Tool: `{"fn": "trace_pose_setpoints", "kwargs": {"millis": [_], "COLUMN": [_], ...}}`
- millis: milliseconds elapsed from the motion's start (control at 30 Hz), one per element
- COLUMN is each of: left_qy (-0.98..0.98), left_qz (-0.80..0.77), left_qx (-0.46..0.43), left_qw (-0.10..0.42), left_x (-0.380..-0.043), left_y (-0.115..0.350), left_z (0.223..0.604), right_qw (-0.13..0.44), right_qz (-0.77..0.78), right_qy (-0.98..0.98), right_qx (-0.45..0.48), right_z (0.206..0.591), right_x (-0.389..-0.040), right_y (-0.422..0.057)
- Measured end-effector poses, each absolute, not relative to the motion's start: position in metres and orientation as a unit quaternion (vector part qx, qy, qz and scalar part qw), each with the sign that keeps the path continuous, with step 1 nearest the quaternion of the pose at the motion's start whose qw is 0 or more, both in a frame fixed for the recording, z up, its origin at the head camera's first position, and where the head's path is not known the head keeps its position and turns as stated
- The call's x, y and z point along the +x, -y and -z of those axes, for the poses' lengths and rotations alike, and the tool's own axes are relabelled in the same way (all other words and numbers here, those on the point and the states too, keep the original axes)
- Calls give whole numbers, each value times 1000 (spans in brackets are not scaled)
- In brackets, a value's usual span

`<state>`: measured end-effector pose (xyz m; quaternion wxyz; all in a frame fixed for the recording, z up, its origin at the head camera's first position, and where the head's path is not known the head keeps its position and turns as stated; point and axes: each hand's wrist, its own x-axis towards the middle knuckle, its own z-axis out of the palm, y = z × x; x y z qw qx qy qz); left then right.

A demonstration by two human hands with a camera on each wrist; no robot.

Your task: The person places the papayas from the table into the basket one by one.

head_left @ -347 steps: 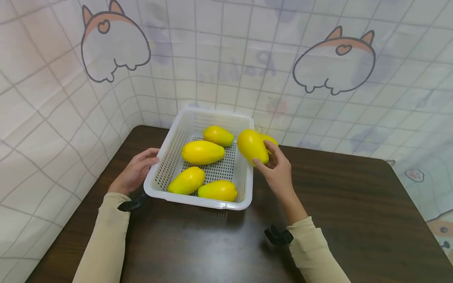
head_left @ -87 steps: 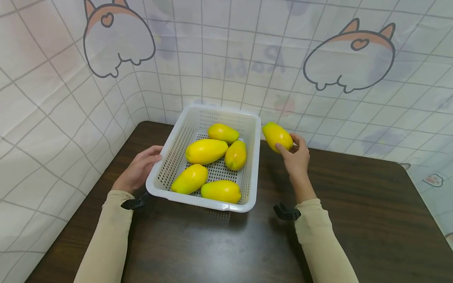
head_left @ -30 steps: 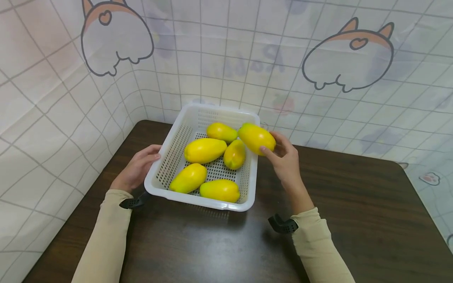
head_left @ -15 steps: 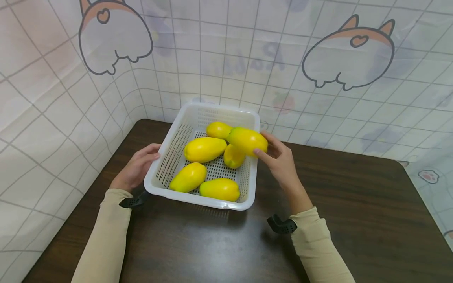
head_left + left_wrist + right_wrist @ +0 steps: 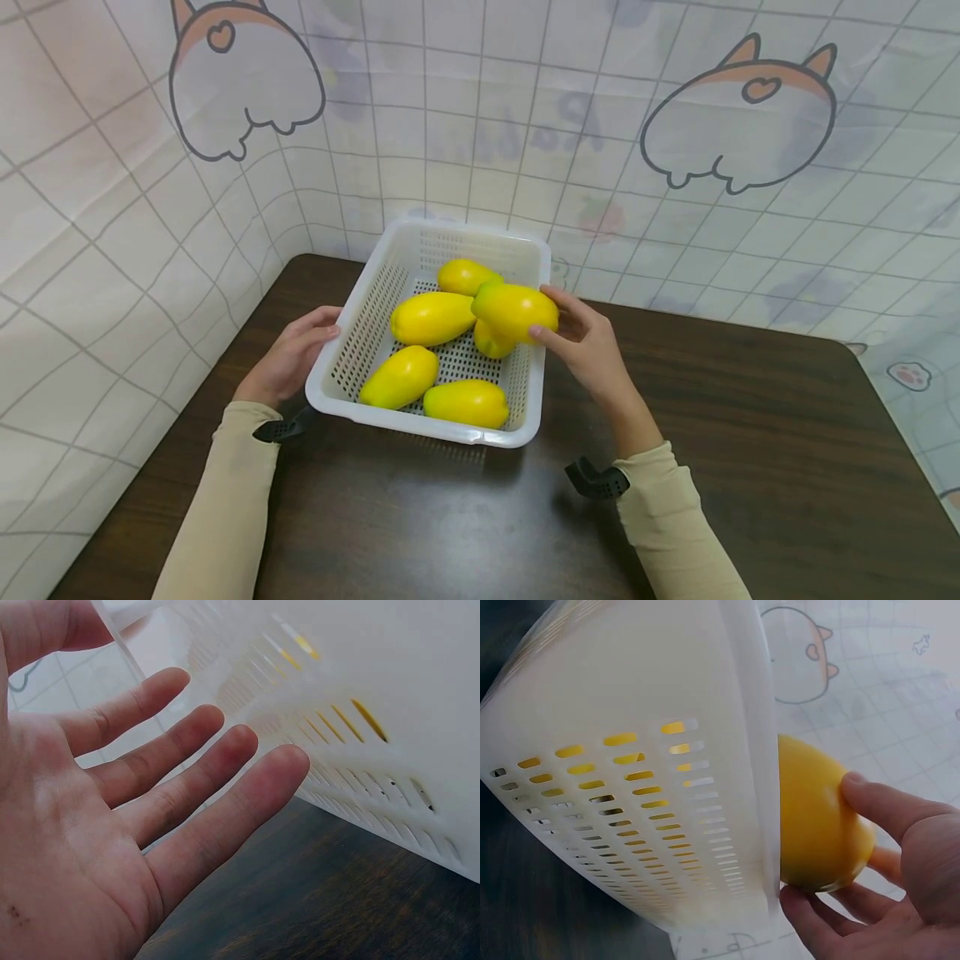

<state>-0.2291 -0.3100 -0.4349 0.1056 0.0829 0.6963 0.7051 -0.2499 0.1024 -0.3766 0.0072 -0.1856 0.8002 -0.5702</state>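
Note:
A white plastic basket (image 5: 423, 429) with slotted walls stands on the table, several yellow papayas (image 5: 401, 377) inside it. At its left rim is my left hand (image 5: 291, 354); the thumb hooks over the rim, and in the left wrist view the other fingers (image 5: 217, 817) stretch out along the outer wall. My right hand (image 5: 592, 346) grips another papaya (image 5: 516, 310) by its rounder end, thumb on the near side. Its greenish tip points left. This papaya is above the basket's right side and partly covers a papaya (image 5: 491, 340) lying there. The right wrist view shows the held papaya's end beyond the rim.
The dark wooden table (image 5: 757, 442) extends to the right and in front of the basket. A white gridded cloth with cartoon prints (image 5: 738, 125) hangs behind and to the left, close to the basket's back edge.
A papaya was added to the basket between the first two frames. The right hand then carried another papaya from beyond the right rim leftward and lower over the basket. The left hand stayed put.

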Motion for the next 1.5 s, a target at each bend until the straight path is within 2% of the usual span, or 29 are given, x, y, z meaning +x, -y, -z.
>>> {"fn": "trace_pose_setpoints", "kwargs": {"millis": [300,800,1500], "left_qy": [-698,-697,-699], "left_qz": [-704,-705,-703], "left_qx": [83,81,79], "left_qw": [102,106,104], "left_x": [-228,-229,-229], "left_y": [311,312,311], "left_z": [436,438,437], "right_qw": [9,24,15], "right_qz": [565,554,530], "right_qy": [-795,-800,-810], "right_qx": [-219,-229,-249], "right_z": [374,371,371], "right_x": [-246,-243,-242], "right_y": [-101,-97,-86]}}
